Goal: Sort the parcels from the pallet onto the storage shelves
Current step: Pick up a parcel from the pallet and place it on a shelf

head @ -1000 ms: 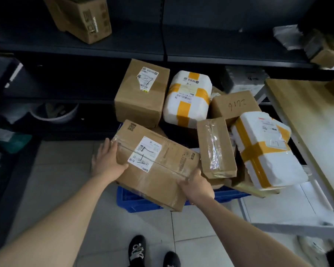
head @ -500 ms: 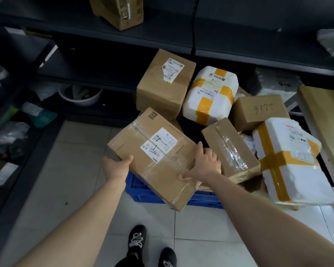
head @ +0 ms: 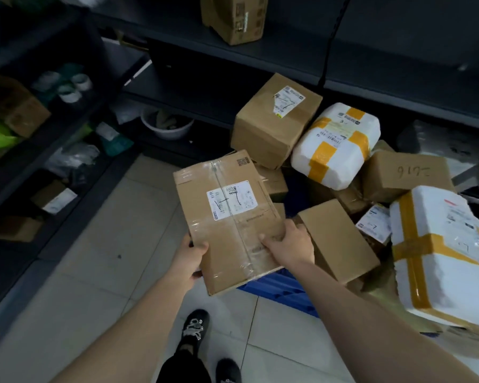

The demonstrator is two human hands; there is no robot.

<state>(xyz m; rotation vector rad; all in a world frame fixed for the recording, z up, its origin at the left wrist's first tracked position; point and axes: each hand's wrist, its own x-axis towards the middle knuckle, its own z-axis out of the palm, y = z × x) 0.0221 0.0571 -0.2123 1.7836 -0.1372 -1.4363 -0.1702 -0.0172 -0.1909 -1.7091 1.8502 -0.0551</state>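
I hold a flat brown cardboard parcel [head: 227, 217] with a white label, lifted off the pile and tilted toward me. My left hand [head: 190, 259] grips its near left corner, and my right hand [head: 289, 244] grips its right edge with the thumb on top. Behind it the blue pallet [head: 282, 290] carries several parcels: a tall brown box [head: 271, 125], a white parcel with yellow tape [head: 338, 145], a brown box with handwriting [head: 404, 175], a plain brown box [head: 338, 239] and a large white taped parcel [head: 443, 252]. Dark storage shelves [head: 288, 62] run across the back.
A brown box [head: 234, 17] sits on the upper back shelf. A side shelf unit [head: 47, 150] on the left holds bags, small boxes and tape rolls. A white bowl [head: 168, 127] stands low at the back. Pale tiled floor [head: 116, 272] lies under my black shoes [head: 194, 327].
I have lifted the flat parcel off the pile and turned it more upright, toward the left. My view has swung left, showing more of the side shelves.
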